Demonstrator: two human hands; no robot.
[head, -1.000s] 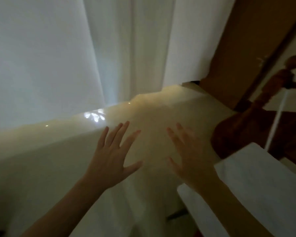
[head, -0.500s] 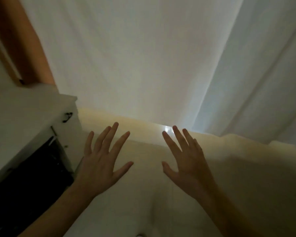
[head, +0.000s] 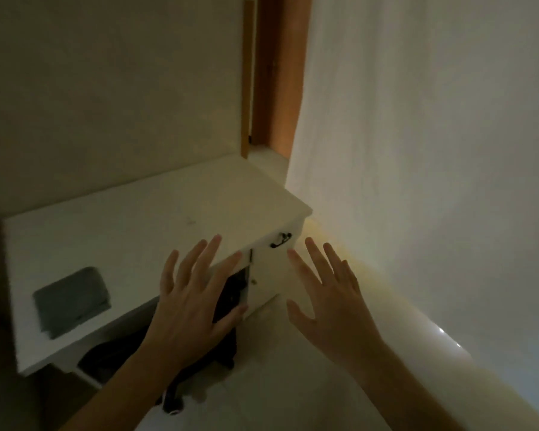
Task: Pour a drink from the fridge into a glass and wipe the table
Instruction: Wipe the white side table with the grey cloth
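Left hand [head: 190,303] and right hand [head: 330,303] hover with fingers spread, holding nothing, near a white table [head: 137,219] bearing a grey folded cloth [head: 70,301].

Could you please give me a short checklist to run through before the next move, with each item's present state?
1. Left hand free, fingers spread: ok.
2. Right hand free, fingers spread: ok.
3. Fridge in view: not ok, only a white cabinet and curtain show.
4. Glass in view: not ok.
5. Wiping cloth at hand: cannot tell; a grey folded thing lies on the cabinet.
6. Lighting adequate: not ok, the room is dim.
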